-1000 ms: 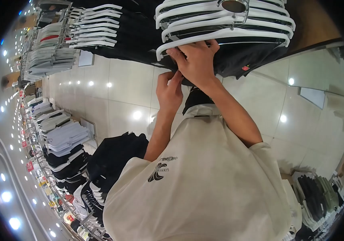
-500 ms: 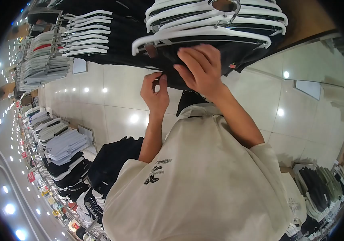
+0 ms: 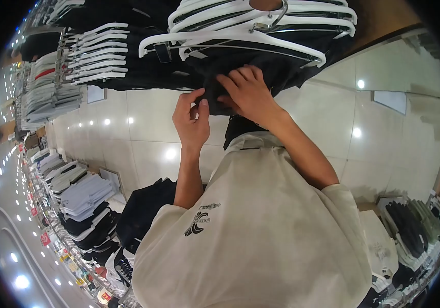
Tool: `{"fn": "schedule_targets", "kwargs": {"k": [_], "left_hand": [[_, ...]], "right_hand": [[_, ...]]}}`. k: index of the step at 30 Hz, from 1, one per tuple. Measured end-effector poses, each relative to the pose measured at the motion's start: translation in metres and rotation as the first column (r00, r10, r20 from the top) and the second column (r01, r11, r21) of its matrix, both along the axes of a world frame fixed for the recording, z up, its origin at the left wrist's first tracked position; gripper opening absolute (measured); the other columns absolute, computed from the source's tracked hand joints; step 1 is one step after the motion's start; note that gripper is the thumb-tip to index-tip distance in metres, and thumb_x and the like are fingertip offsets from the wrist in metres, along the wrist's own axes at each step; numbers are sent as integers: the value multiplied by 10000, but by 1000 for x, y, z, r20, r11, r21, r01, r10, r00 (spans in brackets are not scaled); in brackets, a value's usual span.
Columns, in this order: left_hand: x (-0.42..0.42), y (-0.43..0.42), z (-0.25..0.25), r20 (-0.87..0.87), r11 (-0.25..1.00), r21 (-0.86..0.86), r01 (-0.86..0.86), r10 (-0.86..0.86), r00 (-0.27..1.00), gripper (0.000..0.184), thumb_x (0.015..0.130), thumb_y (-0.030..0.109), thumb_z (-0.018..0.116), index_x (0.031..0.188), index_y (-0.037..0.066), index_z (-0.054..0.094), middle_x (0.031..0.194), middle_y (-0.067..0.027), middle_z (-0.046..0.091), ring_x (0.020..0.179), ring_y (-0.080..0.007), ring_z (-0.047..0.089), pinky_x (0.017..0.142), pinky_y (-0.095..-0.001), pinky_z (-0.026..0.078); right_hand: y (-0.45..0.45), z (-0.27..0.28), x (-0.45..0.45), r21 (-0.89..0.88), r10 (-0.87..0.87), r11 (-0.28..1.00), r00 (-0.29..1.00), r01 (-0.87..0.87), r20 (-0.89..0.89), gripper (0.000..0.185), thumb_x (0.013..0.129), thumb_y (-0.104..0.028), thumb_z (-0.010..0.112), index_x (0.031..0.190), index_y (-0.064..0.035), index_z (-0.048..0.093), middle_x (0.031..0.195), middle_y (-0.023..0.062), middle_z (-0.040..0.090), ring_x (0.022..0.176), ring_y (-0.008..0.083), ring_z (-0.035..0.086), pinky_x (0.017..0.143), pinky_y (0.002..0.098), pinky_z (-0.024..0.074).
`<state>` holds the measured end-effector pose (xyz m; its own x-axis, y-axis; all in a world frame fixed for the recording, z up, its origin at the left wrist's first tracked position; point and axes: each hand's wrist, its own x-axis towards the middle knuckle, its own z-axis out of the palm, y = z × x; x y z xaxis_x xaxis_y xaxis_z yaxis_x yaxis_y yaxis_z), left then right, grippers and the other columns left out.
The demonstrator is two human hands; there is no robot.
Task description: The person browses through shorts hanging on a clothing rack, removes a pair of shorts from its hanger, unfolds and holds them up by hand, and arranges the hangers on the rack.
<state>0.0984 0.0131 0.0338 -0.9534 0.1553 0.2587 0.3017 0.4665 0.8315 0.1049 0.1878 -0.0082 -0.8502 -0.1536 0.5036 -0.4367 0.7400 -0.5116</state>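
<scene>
A black garment (image 3: 210,88) hangs below the foremost white hanger (image 3: 207,37) at the top of the head view. It is bunched between my hands, and its kind is unclear. My left hand (image 3: 191,122) is at the garment's lower left edge, thumb and fingertips pinched around the cloth. My right hand (image 3: 250,95) has its fingers curled into the front of the cloth, with the thumb lower down. The hanger slants, its right end lower, and a dark clip (image 3: 162,52) shows near its left end. More white hangers with dark clothes crowd behind it.
A row of white hangers (image 3: 99,54) with black clothes is at upper left. Racks of grey and white garments (image 3: 84,195) run along the left side. Dark and olive clothes (image 3: 407,226) hang at lower right. A mirror-like panel (image 3: 399,72) is at upper right, above a tiled floor (image 3: 150,126).
The foremost hanger has shifted left and tilted away from the others. My right hand has moved down and gathered the black cloth. My left hand has moved slightly left.
</scene>
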Motion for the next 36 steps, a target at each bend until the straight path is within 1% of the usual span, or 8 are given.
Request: {"fn": "schedule_targets", "kwargs": {"k": [10,14,20,22,26,28,33,36], "left_hand": [[-9,-13,8,184,912,-90,400,-379,907,220,750,14,633,963,-34,611,841,-83,535,736,-166,537,672,-287,460],[-15,-21,15,177,827,-368,425,-387,905,272,749,93,732,948,-42,606,880,-127,561,788,-261,578,720,-330,474],[-20,-46,-8,261,865,-388,319,-229,938,187,869,138,677,850,-39,620,743,-146,589,645,-320,562,594,-381,443],[-20,-46,-29,313,852,-389,351,-236,920,139,905,88,623,877,-48,623,720,-141,596,642,-259,570,621,-341,455],[-17,-38,-21,323,915,-319,246,-139,936,144,940,76,588,882,-50,622,707,-110,624,621,-146,554,600,-283,444],[-14,-27,-9,218,970,-164,181,-144,965,172,919,88,624,803,-35,600,639,-84,592,549,-129,484,528,-283,388],[-15,-30,-3,118,989,-119,90,-76,990,234,846,71,721,693,-11,564,596,-39,564,536,-80,423,488,-245,334],[-16,-37,-5,129,987,-122,104,-88,988,257,793,47,771,678,-3,547,601,-23,544,562,-68,423,501,-230,334]], "right_hand": [[13,17,3,-232,37,971,994,-61,-107,82,822,-58,630,887,-45,582,861,114,598,890,317,565,892,446,444],[30,30,10,-312,21,950,1000,-26,-18,57,832,-99,614,841,-49,587,773,113,617,773,318,586,776,424,471],[44,38,10,-482,-101,870,994,105,33,62,835,-81,608,814,-24,599,651,114,599,582,302,582,560,379,470],[48,25,2,-435,-113,897,992,79,-52,59,829,-51,591,843,5,605,621,101,565,530,265,557,500,340,439],[31,-6,1,-148,138,977,984,-153,-109,296,768,-158,686,1028,-31,624,810,81,642,821,260,613,806,416,469],[23,-20,5,-3,150,989,988,-150,-20,389,751,-241,721,1081,-59,624,879,84,655,927,264,598,973,425,392],[37,-31,-3,253,75,962,992,-100,105,267,766,-268,741,887,-60,625,740,54,642,811,237,623,993,397,386],[61,-8,-9,222,20,974,991,-48,129,219,836,-286,682,796,-78,625,721,60,646,807,230,636,1006,357,379]]}}
